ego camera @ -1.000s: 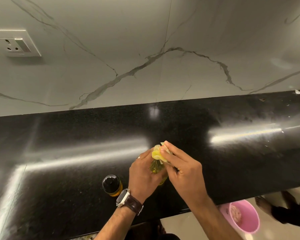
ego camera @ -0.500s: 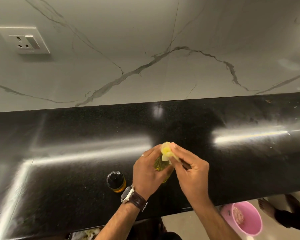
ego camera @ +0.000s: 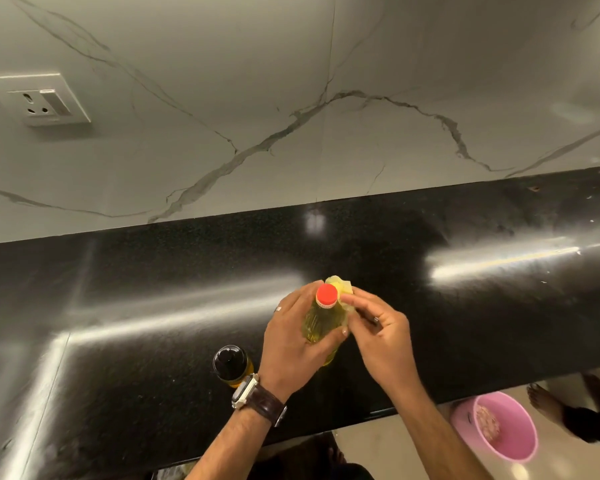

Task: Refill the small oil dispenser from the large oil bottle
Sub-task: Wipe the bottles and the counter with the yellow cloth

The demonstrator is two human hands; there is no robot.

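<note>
The large oil bottle [ego camera: 321, 323], clear plastic with yellow oil and a red cap [ego camera: 326, 294], stands upright on the black countertop [ego camera: 153, 341]. My left hand [ego camera: 291, 344] wraps around its body. My right hand [ego camera: 378, 337] pinches a crumpled yellow wrapper [ego camera: 342, 287] just beside and behind the cap. The small oil dispenser [ego camera: 231, 365], black-topped with amber oil, stands on the counter to the left of my left wrist, apart from both hands.
A marble-patterned wall with a socket plate [ego camera: 39, 100] rises behind the counter. Below the counter's front edge at the right, a pink bucket [ego camera: 499, 431] sits on the floor, and another person's foot [ego camera: 548, 400] is near it.
The yellow wrapper has come off the bottle top, and the red cap now shows. My right hand holds the wrapper beside the cap. The view has shifted slightly.
</note>
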